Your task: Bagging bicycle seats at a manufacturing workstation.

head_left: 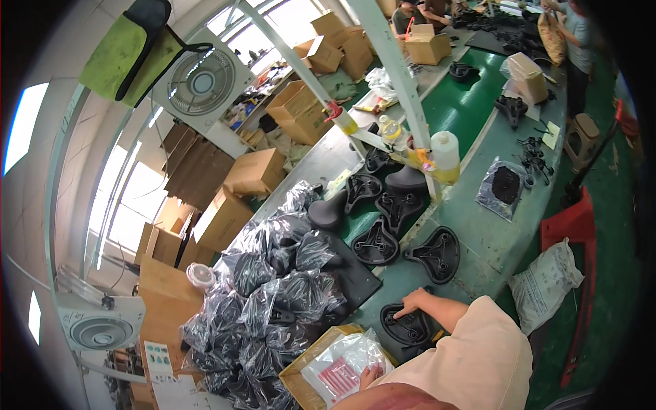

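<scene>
My right hand (414,303) reaches over the far edge of a black bicycle saddle (404,329) that lies underside up on the green bench. Its fingers are stretched out, one touching the saddle's underside. At the lower edge, my left hand (370,375) is at a stack of clear plastic bags (339,365) with red print, its fingers bent onto the top one. The bags lie in an open cardboard box (295,378). Another upturned saddle (437,255) sits just beyond my right hand. My left forearm is mostly hidden by my body and sleeve.
Bagged black saddles (266,301) are heaped on the left. More loose saddles (376,241) lie farther along the bench. A bottle of yellow liquid (445,158) stands by a post. Small black parts (506,184) lie on plastic. A white sack (547,285) leans right. People work at the back.
</scene>
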A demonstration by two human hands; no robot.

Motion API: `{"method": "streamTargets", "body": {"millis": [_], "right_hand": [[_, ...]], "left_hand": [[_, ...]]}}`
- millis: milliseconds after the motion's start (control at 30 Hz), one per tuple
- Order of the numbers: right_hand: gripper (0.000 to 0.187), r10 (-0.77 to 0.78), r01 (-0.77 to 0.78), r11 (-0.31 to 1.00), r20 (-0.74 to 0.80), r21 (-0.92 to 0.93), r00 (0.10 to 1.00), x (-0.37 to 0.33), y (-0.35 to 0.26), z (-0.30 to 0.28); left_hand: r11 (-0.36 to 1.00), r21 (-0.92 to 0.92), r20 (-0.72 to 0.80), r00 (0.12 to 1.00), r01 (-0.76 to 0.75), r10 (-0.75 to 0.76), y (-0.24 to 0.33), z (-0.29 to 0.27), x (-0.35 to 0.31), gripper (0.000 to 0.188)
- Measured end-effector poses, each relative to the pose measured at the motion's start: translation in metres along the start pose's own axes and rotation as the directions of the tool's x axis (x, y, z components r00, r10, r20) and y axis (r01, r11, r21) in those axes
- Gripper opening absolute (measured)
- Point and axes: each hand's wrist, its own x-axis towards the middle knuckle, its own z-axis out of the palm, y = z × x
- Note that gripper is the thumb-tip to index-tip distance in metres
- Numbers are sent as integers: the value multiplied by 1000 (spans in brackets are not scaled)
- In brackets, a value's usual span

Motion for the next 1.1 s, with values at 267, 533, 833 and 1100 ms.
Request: {"method": "streamTargets", "body": {"millis": [267, 533, 833, 1100], "right_hand": [[105, 112, -144, 896, 100, 420, 989, 6, 53, 10], [97, 60, -122, 927, 181, 355, 982, -43, 99, 68], [117, 191, -285, 722, 214, 631, 958, -106, 13, 50], [40, 78, -490, 495, 525, 718, 848, -127, -60, 57]], "left_hand": [[199, 887, 210, 749, -416, 629, 17, 15, -31, 18], [920, 294, -190, 927, -260, 322, 46, -1, -6, 33], [806, 500, -87, 908, -316, 410, 86, -34, -13, 23], [852, 326, -6, 900, -409, 435, 70, -47, -1, 18]]}}
